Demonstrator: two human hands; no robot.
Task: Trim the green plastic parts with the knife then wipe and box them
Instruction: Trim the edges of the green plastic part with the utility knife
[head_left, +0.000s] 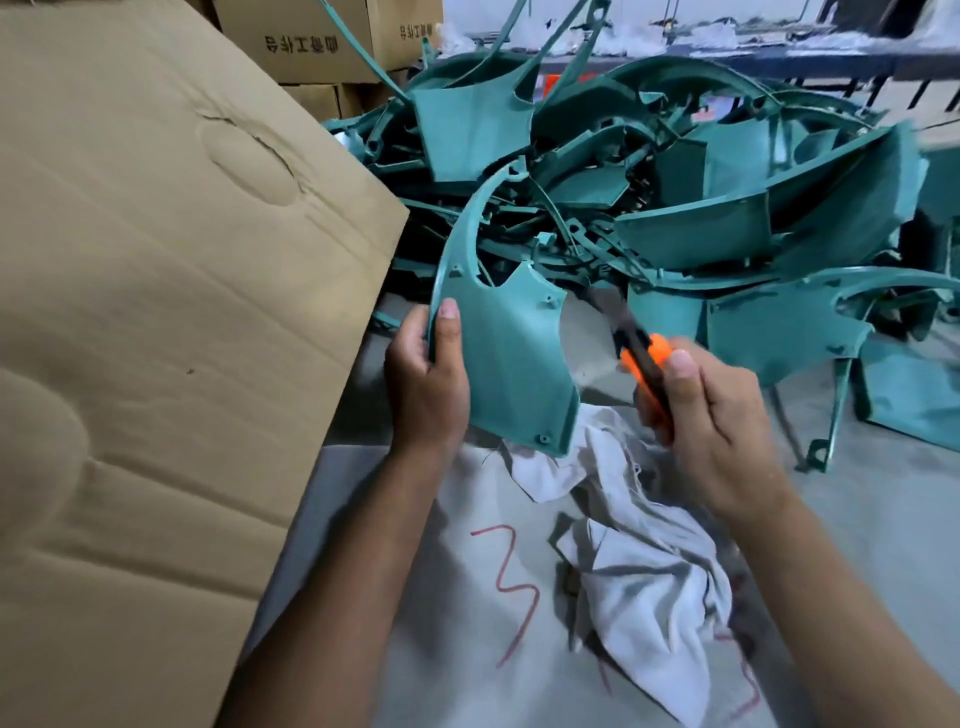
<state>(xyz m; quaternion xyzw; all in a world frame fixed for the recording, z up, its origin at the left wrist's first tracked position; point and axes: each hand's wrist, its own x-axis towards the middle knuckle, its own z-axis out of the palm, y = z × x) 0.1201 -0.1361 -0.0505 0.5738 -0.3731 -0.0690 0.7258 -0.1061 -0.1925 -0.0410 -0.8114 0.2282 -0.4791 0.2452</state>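
Our left hand (427, 384) keeps its grip pinched on the left edge of a green plastic part (506, 358), thumb lying flat on the face and fingers curled behind it, so the panel stands nearly upright above the gray surface (467, 597). Our right hand (711, 415) is wrapped round the orange handle of the knife (641, 358), whose dark blade reaches up and left toward the part's right edge; motion blur hides whether the blade touches it. Between that right edge and the knife we see a narrow gap of open room. Below both hands a crumpled white cloth (639, 561) lies on the gray surface, beside red scrawled marks (511, 587). A wide cardboard flap (156, 312) crowds our left side, close by the left hand. Ahead and to the right a tangled pile of green parts (675, 208) hems in the far side, with printed cartons (311, 41) stacked behind.
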